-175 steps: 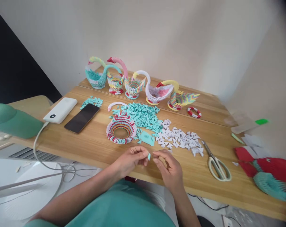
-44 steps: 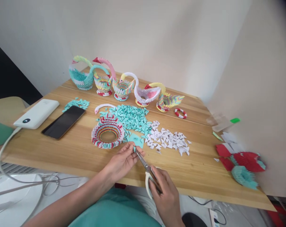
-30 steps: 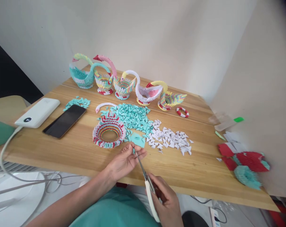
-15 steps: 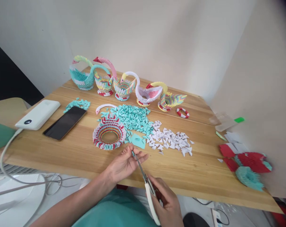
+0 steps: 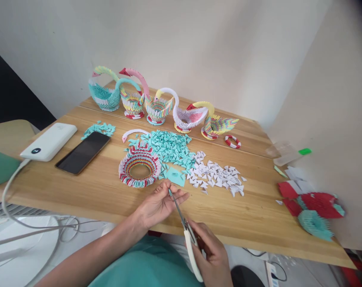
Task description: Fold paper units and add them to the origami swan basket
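In my right hand (image 5: 212,251) is a pair of scissors (image 5: 189,249) with white handles, its blades pointing up toward my other hand. My left hand (image 5: 161,201) pinches a small teal paper piece (image 5: 170,192) between thumb and finger, right at the scissor tips. Just beyond lies a flat teal paper square (image 5: 175,176). To its left a ring-shaped paper basket (image 5: 140,165) in pink, red and teal folds rests on the table. Behind are a heap of folded teal pieces (image 5: 172,147) and a scatter of white folded pieces (image 5: 218,176).
Several paper swan baskets (image 5: 188,119) line the back of the wooden table (image 5: 243,227). A red-and-white ring (image 5: 233,142) lies beside them. On the left are a phone (image 5: 83,152) and a white power bank (image 5: 48,141) with a cable. Red paper (image 5: 321,203) sits far right.
The camera view has shifted slightly. My hands keep nearly the same pose, with the scissor tips still at the teal piece.
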`<state>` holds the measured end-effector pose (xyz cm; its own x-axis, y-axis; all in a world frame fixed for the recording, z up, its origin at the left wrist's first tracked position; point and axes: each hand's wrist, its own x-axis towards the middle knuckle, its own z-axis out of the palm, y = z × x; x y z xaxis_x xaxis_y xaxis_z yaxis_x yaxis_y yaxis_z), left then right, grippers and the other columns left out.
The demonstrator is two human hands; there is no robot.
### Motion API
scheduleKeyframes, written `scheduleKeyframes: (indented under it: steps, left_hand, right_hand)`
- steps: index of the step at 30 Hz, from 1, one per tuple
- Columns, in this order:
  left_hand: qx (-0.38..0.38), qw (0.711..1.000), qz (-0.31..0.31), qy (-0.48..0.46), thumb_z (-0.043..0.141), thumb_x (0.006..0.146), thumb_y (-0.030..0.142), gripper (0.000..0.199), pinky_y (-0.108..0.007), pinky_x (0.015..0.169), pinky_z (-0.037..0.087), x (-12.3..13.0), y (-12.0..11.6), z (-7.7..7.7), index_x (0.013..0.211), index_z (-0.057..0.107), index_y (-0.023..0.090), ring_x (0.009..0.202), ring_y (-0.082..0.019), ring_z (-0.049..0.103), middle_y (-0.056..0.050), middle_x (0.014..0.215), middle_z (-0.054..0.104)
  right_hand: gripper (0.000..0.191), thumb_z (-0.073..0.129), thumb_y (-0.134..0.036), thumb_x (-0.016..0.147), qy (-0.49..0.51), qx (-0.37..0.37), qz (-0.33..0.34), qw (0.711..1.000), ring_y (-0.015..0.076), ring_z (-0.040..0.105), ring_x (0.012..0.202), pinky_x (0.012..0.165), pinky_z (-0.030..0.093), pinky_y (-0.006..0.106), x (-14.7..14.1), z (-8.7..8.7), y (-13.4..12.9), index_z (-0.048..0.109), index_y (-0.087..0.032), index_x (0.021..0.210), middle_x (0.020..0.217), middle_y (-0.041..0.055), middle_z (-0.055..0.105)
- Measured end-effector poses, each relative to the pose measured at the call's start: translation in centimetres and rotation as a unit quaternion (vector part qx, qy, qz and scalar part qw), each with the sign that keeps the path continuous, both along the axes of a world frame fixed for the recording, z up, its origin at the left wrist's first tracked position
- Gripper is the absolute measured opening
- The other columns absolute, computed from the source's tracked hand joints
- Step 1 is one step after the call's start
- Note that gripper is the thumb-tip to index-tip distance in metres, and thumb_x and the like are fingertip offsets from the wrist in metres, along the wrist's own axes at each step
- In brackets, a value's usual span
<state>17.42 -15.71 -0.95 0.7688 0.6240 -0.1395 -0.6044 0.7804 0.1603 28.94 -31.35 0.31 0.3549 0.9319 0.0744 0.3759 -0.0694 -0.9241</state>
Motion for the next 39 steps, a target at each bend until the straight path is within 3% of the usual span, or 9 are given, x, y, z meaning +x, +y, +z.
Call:
scheduleKeyframes:
  steps: [11, 17, 22, 26, 28, 31, 35, 39]
  left_hand:
    - [0.016, 1.0, 0.001, -0.012, 0.081, 0.073, 0.024, 0.017, -0.043, 0.099, 0.052, -0.1, 0.0, 0.5, 0.073, 0.065, 0.018, 0.077, -0.014, 0.069, 0.004, 0.069, 0.067]
    - [0.014, 1.0, -0.001, -0.001, 0.081, 0.073, 0.024, 0.016, -0.044, 0.1, 0.051, -0.2, -0.1, 0.5, 0.072, 0.065, 0.018, 0.078, -0.015, 0.068, 0.003, 0.07, 0.067]
    - [0.014, 1.0, -0.002, 0.002, 0.079, 0.075, 0.025, 0.018, -0.044, 0.101, 0.049, -0.2, -0.1, 0.4, 0.073, 0.063, 0.018, 0.076, -0.015, 0.067, 0.004, 0.068, 0.065]
    - [0.023, 1.0, -0.005, 0.013, 0.078, 0.076, 0.026, 0.02, -0.046, 0.103, 0.046, -0.2, -0.1, 0.4, 0.071, 0.061, 0.017, 0.075, -0.014, 0.067, 0.004, 0.066, 0.064]
    - [0.041, 0.999, -0.008, 0.019, 0.08, 0.074, 0.027, 0.021, -0.045, 0.103, 0.045, -0.2, 0.0, 0.3, 0.071, 0.061, 0.017, 0.076, -0.015, 0.067, 0.004, 0.066, 0.065]
    - [0.09, 0.994, -0.001, 0.06, 0.081, 0.073, 0.03, 0.021, -0.04, 0.1, 0.044, -0.2, 0.0, -0.1, 0.073, 0.063, 0.017, 0.082, -0.017, 0.068, 0.0, 0.073, 0.071]
    - [0.133, 0.982, 0.011, 0.134, 0.082, 0.072, 0.028, 0.021, -0.034, 0.093, 0.047, -0.3, 0.1, -0.7, 0.084, 0.07, 0.016, 0.087, -0.019, 0.069, -0.005, 0.086, 0.075]
    - [0.124, 0.978, 0.0, 0.167, 0.083, 0.07, 0.026, 0.026, -0.032, 0.09, 0.048, -0.2, 0.2, -0.9, 0.093, 0.074, 0.015, 0.085, -0.019, 0.07, -0.007, 0.088, 0.076]
  right_hand:
    - [0.03, 0.065, -0.03, 0.087, 0.022, -0.015, -0.008, 1.0, 0.0167, 0.067, 0.086, 0.073, 0.053, 0.019, -0.1, -0.5, -0.1, 0.07, -0.028, 0.116, 0.098, 0.0048, 0.072]
    - [0.031, 0.065, -0.031, 0.087, 0.027, -0.034, 0.014, 0.999, 0.0187, 0.068, 0.086, 0.071, 0.055, 0.021, 0.2, -0.4, 0.0, 0.071, -0.023, 0.117, 0.097, 0.0081, 0.072]
    - [0.035, 0.068, -0.038, 0.083, 0.09, -0.049, -0.004, 0.995, 0.0187, 0.067, 0.069, 0.052, 0.054, 0.024, 0.1, -1.1, 0.0, 0.073, -0.022, 0.114, 0.091, 0.0094, 0.073]
    - [0.034, 0.069, -0.04, 0.082, 0.105, -0.048, -0.005, 0.993, 0.0206, 0.067, 0.066, 0.052, 0.057, 0.029, -0.1, -1.2, 0.1, 0.075, -0.021, 0.11, 0.083, 0.0085, 0.073]
    - [0.032, 0.066, -0.034, 0.085, 0.061, -0.052, 0.006, 0.997, 0.0213, 0.069, 0.073, 0.06, 0.059, 0.03, 0.0, -1.0, 0.0, 0.073, -0.022, 0.113, 0.09, 0.0091, 0.073]
    - [0.033, 0.061, -0.023, 0.088, -0.085, -0.007, 0.004, 0.996, 0.0211, 0.07, 0.087, 0.076, 0.059, 0.03, 0.5, -0.7, -0.3, 0.068, -0.024, 0.12, 0.101, 0.01, 0.072]
    - [0.043, 0.058, -0.014, 0.088, -0.293, 0.067, -0.022, 0.953, 0.0196, 0.069, 0.092, 0.082, 0.058, 0.029, 1.5, -0.3, -0.4, 0.061, -0.026, 0.129, 0.104, 0.0093, 0.07]
    - [0.043, 0.059, -0.016, 0.089, -0.375, 0.078, -0.027, 0.923, 0.02, 0.07, 0.089, 0.077, 0.059, 0.029, 2.2, -0.2, -0.2, 0.06, -0.025, 0.13, 0.101, 0.0091, 0.071]
